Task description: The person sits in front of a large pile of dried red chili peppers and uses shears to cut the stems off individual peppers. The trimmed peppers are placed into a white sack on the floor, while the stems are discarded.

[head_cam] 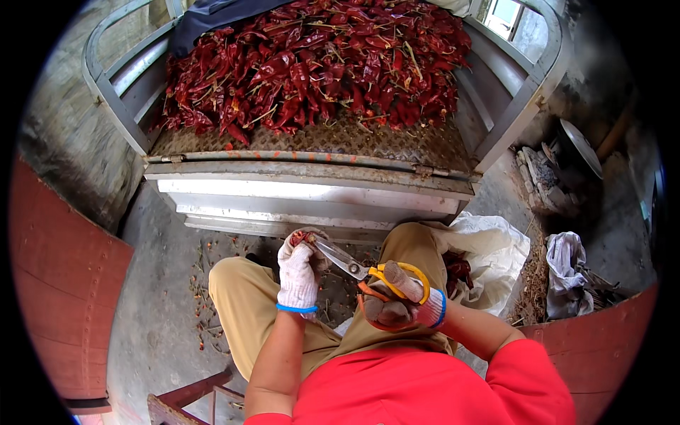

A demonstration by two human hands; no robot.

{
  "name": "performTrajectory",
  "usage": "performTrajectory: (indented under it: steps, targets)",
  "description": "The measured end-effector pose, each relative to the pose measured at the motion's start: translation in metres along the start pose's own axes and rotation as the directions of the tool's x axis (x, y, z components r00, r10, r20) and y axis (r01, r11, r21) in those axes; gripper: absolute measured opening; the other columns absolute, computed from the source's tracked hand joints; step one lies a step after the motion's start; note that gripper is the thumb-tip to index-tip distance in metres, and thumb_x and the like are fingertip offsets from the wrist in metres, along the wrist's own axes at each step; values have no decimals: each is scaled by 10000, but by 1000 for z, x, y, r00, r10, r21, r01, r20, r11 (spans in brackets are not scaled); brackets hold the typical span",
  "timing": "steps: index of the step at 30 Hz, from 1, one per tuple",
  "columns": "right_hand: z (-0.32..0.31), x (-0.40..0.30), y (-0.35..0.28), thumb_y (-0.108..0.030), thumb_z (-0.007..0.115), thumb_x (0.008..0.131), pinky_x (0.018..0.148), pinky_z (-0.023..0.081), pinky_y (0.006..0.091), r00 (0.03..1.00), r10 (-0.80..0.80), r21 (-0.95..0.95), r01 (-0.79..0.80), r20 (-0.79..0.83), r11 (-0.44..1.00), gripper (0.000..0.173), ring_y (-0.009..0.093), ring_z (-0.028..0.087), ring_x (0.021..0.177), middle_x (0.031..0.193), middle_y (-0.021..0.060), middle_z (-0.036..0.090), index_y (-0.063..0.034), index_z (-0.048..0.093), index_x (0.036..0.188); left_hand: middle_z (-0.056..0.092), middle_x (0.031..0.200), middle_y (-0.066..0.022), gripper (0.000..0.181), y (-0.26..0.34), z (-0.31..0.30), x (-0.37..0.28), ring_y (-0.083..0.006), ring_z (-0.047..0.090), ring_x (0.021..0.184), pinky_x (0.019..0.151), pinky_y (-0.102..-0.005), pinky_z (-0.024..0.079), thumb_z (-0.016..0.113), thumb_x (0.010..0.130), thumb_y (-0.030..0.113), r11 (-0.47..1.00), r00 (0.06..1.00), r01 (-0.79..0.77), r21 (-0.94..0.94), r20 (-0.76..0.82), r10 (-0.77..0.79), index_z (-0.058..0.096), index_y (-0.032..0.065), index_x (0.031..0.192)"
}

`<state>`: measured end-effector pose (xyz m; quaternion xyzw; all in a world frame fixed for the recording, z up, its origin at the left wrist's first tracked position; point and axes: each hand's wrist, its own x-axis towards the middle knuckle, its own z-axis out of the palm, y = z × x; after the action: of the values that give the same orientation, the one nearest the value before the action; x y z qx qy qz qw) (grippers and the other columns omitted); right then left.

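In a white knitted glove, my left hand [301, 271] grips a dried red chili pepper [303, 237] above my lap. My right hand [399, 300], gloved too with a brown-stained palm, holds a pair of scissors [353, 267] with yellow and orange handles. The blade tips reach the pepper's end beside my left fingers; whether they touch it I cannot tell. Beyond my knees, a large heap of dried red chili peppers [319, 69] lies on the rusty metal bed [313, 146] of a cargo vehicle.
The bed's lowered metal tailgate [308, 196] hangs before my knees. A white woven sack [494, 260] with red peppers at its opening lies right of my leg. Stem scraps [204, 297] litter the concrete floor. Red metal doors [64, 276] flank me, and a small stool frame [191, 396] stands at lower left.
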<state>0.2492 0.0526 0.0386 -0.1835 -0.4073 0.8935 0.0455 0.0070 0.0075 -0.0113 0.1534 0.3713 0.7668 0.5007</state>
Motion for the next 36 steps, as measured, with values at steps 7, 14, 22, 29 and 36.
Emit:
performTrajectory:
  steps: [7, 14, 22, 29, 36]
  targets:
    - [-2, 5, 29, -697, 473, 984, 419, 367, 224, 997, -74, 262, 81, -38, 962, 749, 87, 491, 505, 790, 49, 655, -14, 632, 1247, 701, 864, -67, 254, -1, -7, -1, -145, 662, 654, 596, -280, 572, 498, 857, -7, 997, 999, -32, -70, 40, 35, 668, 23, 1043]
    - [-8, 29, 41, -711, 437, 988, 391, 327, 240, 941, -194, 469, 44, 276, 882, 758, 81, 394, 435, 558, -18, 475, -3, 643, 1163, 688, 857, -81, 258, -17, -14, 6, -149, 638, 652, 588, -299, 546, 532, 832, 24, 894, 978, 128, -428, 203, -43, 666, 10, 1052]
    - [0, 17, -24, -669, 546, 968, 478, 349, 237, 974, -170, -398, 97, -151, 912, 644, 75, 460, 544, 676, -2, 538, -34, 635, 1021, 705, 877, -92, 213, -12, -1, -1, -206, 618, 606, 581, -382, 541, 581, 876, 60, 954, 998, 14, -300, 64, 6, 677, 38, 1065]
    - [19, -17, -61, -708, 620, 866, 749, 508, 432, 888, -145, -899, -434, -437, 50, 682, 386, 673, 897, 928, 204, 699, -50, 669, 1040, 659, 805, -74, 241, -10, 3, 2, -181, 594, 636, 557, -351, 494, 566, 839, 56, 964, 999, 30, -266, -17, -36, 671, 37, 1055]
    - [-26, -29, -148, -591, 638, 853, 742, 558, 461, 679, -617, -706, -656, -398, -268, 543, 379, 716, 879, 912, 172, 738, -109, 719, 1090, 628, 846, -73, 253, -10, -6, 7, -154, 534, 635, 553, -312, 447, 524, 815, 38, 964, 992, 76, -256, 116, -48, 655, 47, 1031]
